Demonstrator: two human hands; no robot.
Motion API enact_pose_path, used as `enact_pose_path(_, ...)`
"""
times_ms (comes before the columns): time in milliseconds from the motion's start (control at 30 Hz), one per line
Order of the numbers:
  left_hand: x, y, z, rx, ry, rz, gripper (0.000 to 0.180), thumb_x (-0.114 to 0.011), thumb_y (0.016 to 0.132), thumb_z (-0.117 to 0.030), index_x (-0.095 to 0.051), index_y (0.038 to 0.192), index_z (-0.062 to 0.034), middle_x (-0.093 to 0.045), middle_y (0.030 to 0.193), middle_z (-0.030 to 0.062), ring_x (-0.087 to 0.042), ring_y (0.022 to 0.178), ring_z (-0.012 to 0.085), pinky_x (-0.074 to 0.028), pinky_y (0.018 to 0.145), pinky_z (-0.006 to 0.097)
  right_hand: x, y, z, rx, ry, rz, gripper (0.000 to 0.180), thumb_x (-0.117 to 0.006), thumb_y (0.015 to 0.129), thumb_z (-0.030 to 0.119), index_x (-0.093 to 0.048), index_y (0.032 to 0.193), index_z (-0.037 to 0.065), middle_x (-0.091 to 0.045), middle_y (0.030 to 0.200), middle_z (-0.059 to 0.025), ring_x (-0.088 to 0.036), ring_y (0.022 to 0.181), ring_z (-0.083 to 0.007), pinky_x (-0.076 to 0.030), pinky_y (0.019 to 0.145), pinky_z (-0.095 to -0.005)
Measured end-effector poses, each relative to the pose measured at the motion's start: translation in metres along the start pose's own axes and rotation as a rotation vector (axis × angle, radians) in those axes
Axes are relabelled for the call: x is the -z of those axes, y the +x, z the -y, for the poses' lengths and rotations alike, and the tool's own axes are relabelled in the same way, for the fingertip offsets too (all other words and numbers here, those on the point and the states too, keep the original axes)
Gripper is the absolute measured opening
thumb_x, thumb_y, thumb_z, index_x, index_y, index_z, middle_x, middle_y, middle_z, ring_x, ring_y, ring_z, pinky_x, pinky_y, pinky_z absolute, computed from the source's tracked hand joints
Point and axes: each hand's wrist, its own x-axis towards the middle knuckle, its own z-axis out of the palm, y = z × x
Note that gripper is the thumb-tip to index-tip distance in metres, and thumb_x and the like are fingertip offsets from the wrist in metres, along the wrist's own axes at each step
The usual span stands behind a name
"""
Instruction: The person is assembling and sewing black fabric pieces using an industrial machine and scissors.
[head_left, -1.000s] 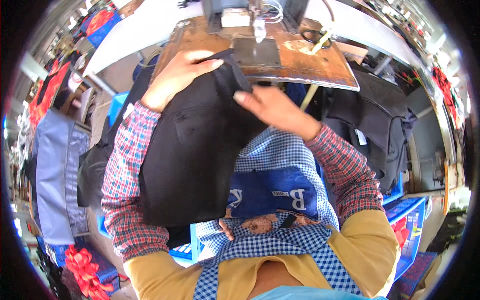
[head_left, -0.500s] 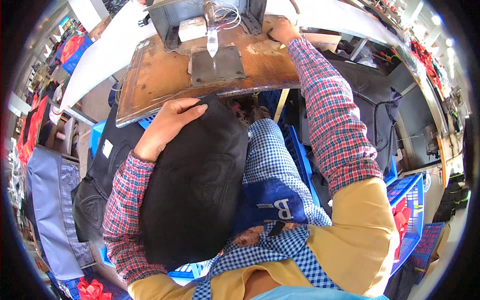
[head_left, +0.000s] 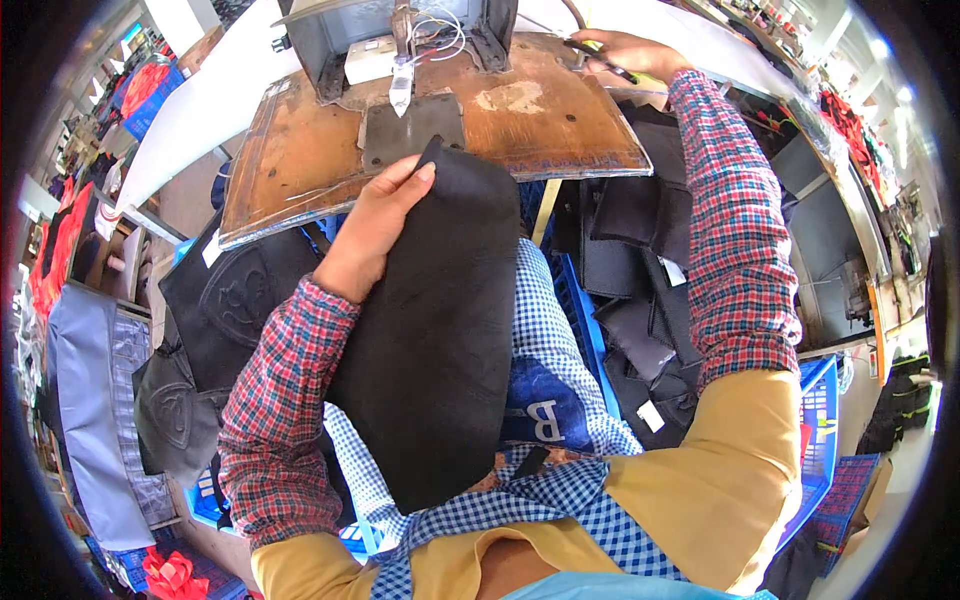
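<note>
My left hand (head_left: 385, 205) pinches the top edge of a large black panel (head_left: 440, 330), smooth like leather or coated fabric. The panel hangs over my lap, its upper corner raised just past the front edge of the brown worktable (head_left: 540, 125). Out at the table's far right, my right hand (head_left: 640, 55) is closed around a slim dark tool (head_left: 605, 63) that looks like scissors. A machine with a pale pointed nozzle (head_left: 401, 88) stands at the table's back, its tip above a grey metal plate (head_left: 420, 130).
Black panels with embossed emblems (head_left: 235, 300) hang at the left. More black pieces (head_left: 630, 330) are heaped right of my knees, beside a blue crate rim (head_left: 590, 330). Another blue crate (head_left: 820, 430) stands farther right. White tabletops (head_left: 215, 95) flank the worktable.
My left hand has raised the black panel and shifted it right, turning it narrower to view. My right hand has moved right, and the dark tool in it now shows more plainly.
</note>
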Motion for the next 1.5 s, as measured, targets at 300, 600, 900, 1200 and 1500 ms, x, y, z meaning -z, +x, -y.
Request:
enact_pose_path(300, -0.026, 0.018, 0.019, -0.060, -0.209, -0.108, 0.029, -0.052, 0.097, -0.018, -0.057, 0.121, -0.0018, -0.064, 0.104, 0.0013, -0.059, 0.092, 0.0090, -0.048, 0.081, 0.023, 0.002, -0.012, 0.035, -0.071, -0.156, 0.178, 0.062, -0.073, 0.075, 0.053, -0.054, 0.115, 0.010, -0.053, 0.081, 0.0030, -0.047, 0.066, -0.0054, -0.040, 0.054, -0.0195)
enact_pose_path(600, -0.062, 0.050, 0.020, -0.090, -0.390, -0.123, 0.026, -0.050, 0.098, -0.019, -0.057, 0.118, -0.0040, -0.065, 0.101, 0.0027, -0.062, 0.087, 0.0126, -0.051, 0.078, 0.028, -0.022, -0.012, 0.072, 0.134, -0.202, 0.349, 0.065, -0.075, 0.076, 0.045, -0.051, 0.123, 0.006, -0.057, 0.111, -0.0080, -0.050, 0.107, -0.0206, -0.037, 0.094, -0.0326)
enact_pose_path(900, -0.061, 0.069, 0.011, -0.118, -0.442, -0.231, 0.024, -0.051, 0.097, -0.020, -0.058, 0.115, -0.0054, -0.065, 0.102, 0.0047, -0.063, 0.089, 0.0153, -0.052, 0.078, 0.030, -0.029, -0.007, 0.068, 0.214, -0.252, 0.272, 0.054, -0.075, 0.076, 0.045, -0.059, 0.112, 0.008, -0.062, 0.094, -0.0035, -0.057, 0.090, -0.0163, -0.043, 0.084, -0.0325)
enact_pose_path(1200, -0.068, 0.070, 0.017, -0.063, -0.416, -0.197, 0.023, -0.051, 0.097, -0.018, -0.057, 0.115, -0.0044, -0.065, 0.103, 0.0049, -0.063, 0.089, 0.0156, -0.052, 0.079, 0.030, -0.030, 0.000, 0.060, 0.231, -0.207, 0.275, 0.051, -0.074, 0.077, 0.044, -0.060, 0.110, 0.008, -0.063, 0.095, -0.0026, -0.059, 0.092, -0.0146, -0.043, 0.087, -0.0311)
enact_pose_path(1500, -0.069, 0.074, 0.018, -0.071, -0.437, -0.245, 0.023, -0.049, 0.098, -0.019, -0.057, 0.114, -0.0041, -0.065, 0.103, 0.0063, -0.063, 0.090, 0.0164, -0.052, 0.079, 0.030, -0.030, -0.002, 0.063, 0.188, -0.114, 0.279, 0.055, -0.076, 0.076, 0.041, -0.059, 0.115, 0.006, -0.064, 0.101, -0.0042, -0.058, 0.097, -0.0165, -0.042, 0.091, -0.0322)
